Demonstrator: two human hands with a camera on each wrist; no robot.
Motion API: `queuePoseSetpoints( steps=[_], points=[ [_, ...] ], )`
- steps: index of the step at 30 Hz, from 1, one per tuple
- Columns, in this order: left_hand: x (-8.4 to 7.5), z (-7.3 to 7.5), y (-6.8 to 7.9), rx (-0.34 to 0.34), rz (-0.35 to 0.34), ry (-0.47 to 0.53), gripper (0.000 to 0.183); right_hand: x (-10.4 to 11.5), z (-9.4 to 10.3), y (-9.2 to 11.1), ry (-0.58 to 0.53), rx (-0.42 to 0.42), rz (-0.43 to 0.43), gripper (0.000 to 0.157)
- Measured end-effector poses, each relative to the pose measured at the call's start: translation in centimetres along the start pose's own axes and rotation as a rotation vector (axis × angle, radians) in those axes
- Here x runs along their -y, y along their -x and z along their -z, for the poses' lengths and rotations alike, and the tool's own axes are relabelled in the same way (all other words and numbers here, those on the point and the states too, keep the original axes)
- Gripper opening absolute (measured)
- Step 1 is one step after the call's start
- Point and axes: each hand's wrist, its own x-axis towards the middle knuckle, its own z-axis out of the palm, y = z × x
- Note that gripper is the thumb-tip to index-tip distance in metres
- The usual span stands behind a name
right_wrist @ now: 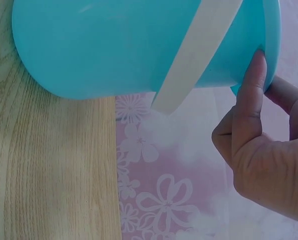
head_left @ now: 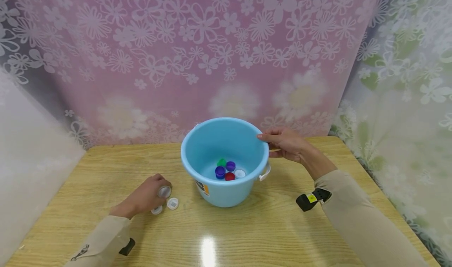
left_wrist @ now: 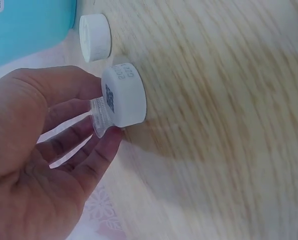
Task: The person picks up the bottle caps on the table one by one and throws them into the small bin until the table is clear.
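A light blue bucket (head_left: 226, 194) stands upright on the table, with several coloured bottle caps inside: purple (head_left: 230, 165), red (head_left: 230, 176), white (head_left: 240, 173) and green (head_left: 221, 163) ones among them. My right hand (head_left: 287, 144) grips its rim on the right side, the thumb over the edge and a finger against the outer wall (right_wrist: 138, 50). Left of the bucket, my left hand (head_left: 150, 194) pinches a clear ribbed cap (left_wrist: 101, 117). One white cap (left_wrist: 126, 95) with a printed code lies right by those fingers, and a second white cap (head_left: 173, 203) sits between hand and bucket.
The bucket's white handle (right_wrist: 194, 60) hangs down on its right side. A wooden table (head_left: 169, 243) carries everything, and its back edge meets a pink floral curtain (head_left: 212, 63). Pale floral cloth (head_left: 409, 121) hangs along the right.
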Motion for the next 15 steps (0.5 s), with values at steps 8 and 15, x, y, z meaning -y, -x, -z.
queuePoseSetpoints(
  steps=[8,15],
  points=[
    [-0.07,0.10,-0.03,-0.002,-0.012,0.010,0.029,-0.17,0.16,-0.08,-0.020,0.002,0.003,0.033],
    [0.10,-0.10,-0.07,-0.002,-0.012,0.018,0.029,-0.14,0.09,-0.15,-0.022,0.009,0.003,0.036]
  ],
)
